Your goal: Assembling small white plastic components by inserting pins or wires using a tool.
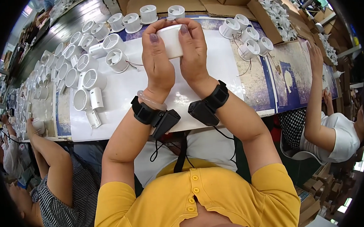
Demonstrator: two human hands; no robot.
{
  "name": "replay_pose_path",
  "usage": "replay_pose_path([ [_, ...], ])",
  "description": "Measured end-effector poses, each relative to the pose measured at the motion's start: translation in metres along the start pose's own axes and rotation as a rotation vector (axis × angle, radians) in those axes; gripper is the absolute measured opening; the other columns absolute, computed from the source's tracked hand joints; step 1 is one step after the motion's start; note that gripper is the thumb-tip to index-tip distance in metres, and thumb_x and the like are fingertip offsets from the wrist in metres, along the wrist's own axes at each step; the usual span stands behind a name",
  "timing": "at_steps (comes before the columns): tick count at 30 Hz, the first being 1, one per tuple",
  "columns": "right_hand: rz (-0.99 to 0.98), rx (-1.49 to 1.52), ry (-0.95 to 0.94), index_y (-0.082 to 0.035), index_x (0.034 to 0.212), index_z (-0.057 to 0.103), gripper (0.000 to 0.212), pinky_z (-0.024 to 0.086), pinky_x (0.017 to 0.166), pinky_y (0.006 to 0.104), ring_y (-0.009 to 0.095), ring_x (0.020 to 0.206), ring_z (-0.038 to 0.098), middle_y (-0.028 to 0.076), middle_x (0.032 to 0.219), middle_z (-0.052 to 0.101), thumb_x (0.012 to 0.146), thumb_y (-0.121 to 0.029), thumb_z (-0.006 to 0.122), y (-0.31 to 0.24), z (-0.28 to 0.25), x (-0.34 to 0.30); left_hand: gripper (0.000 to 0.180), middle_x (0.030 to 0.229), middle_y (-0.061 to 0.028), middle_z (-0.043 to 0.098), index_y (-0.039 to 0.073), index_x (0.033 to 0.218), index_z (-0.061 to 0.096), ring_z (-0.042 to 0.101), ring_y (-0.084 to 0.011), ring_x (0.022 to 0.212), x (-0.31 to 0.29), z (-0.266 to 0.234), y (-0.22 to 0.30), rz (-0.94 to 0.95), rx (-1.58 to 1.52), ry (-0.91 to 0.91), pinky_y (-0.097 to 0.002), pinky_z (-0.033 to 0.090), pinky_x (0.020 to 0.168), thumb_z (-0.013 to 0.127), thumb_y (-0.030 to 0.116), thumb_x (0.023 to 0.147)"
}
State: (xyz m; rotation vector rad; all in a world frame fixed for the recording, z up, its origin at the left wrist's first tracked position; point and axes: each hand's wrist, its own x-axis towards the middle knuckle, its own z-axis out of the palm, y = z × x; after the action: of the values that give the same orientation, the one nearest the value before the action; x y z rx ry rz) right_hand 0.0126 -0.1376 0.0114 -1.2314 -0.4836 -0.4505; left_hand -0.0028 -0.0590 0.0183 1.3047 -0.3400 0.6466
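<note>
Between both my hands I hold a white plastic housing (171, 41), raised over the white sheet on the table. My left hand (157, 60) is wrapped round its left side, thumb on the near face. On its right side my right hand (193, 52) grips it the same way. The fingers behind the housing are mostly hidden. To the left of my hands stands a round white fan unit (117, 61) with thin wires. Just beyond my fingertips is another white fan unit (176, 11).
Many white round housings (82, 63) with grilles crowd the table's left side. Several wired fan units (249, 49) stand at the right. A cardboard box (263, 22) of white fan blades (278, 20) is at the far right. A person (326, 123) sits on the right, another (65, 191) on the left.
</note>
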Motion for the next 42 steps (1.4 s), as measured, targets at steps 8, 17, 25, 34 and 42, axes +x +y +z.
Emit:
replay_pose_path([
  [8,0.175,0.348,0.022,-0.006,0.113,0.049,0.021,0.043,0.088,0.0250,0.013,0.098,0.053,0.007,0.107,0.056,0.099,-0.018,0.040,0.006,0.001,-0.002,0.027,0.104,-0.0139,0.057,0.001,0.102,0.053,0.056,-0.0209,0.089,0.005,-0.018,-0.022,0.218,0.339,0.029,-0.0297,0.044,0.078,0.035,0.021,0.099],
  [17,0.064,0.092,0.127,-0.007,0.110,0.052,0.019,0.042,0.085,0.0253,0.012,0.097,0.051,0.004,0.105,0.056,0.096,-0.018,0.048,0.019,-0.006,0.001,0.022,0.099,-0.0181,0.057,0.001,0.098,0.053,0.055,-0.0300,0.088,0.016,-0.009,-0.017,0.381,0.543,-0.041,-0.0350,0.043,0.078,0.043,0.020,0.096],
  [25,0.234,0.691,0.317,-0.009,0.114,0.050,0.025,0.045,0.095,0.0365,0.023,0.107,0.055,0.008,0.112,0.057,0.098,-0.026,0.045,-0.004,-0.042,0.035,0.043,0.116,-0.0147,0.049,-0.001,0.122,0.039,0.052,-0.0222,0.103,-0.005,-0.003,-0.013,0.036,0.302,-0.045,-0.0341,0.041,0.090,0.057,0.023,0.091],
  [34,0.408,0.663,-0.032,-0.007,0.119,0.048,0.035,0.041,0.100,0.0368,0.023,0.111,0.053,0.008,0.119,0.056,0.099,-0.034,0.040,-0.008,-0.011,0.014,0.059,0.123,-0.0112,0.044,0.000,0.130,0.030,0.048,-0.0185,0.111,0.001,0.004,-0.009,-0.076,-0.137,-0.095,-0.0296,0.043,0.093,0.064,0.020,0.086],
  [42,0.265,0.529,0.008,-0.009,0.112,0.051,0.029,0.045,0.092,0.0301,0.015,0.104,0.054,0.005,0.111,0.057,0.099,-0.034,0.041,-0.003,-0.001,0.000,0.058,0.124,-0.0121,0.046,0.001,0.128,0.034,0.051,-0.0201,0.109,-0.002,0.000,-0.014,0.134,0.123,-0.161,-0.0306,0.044,0.092,0.066,0.014,0.082],
])
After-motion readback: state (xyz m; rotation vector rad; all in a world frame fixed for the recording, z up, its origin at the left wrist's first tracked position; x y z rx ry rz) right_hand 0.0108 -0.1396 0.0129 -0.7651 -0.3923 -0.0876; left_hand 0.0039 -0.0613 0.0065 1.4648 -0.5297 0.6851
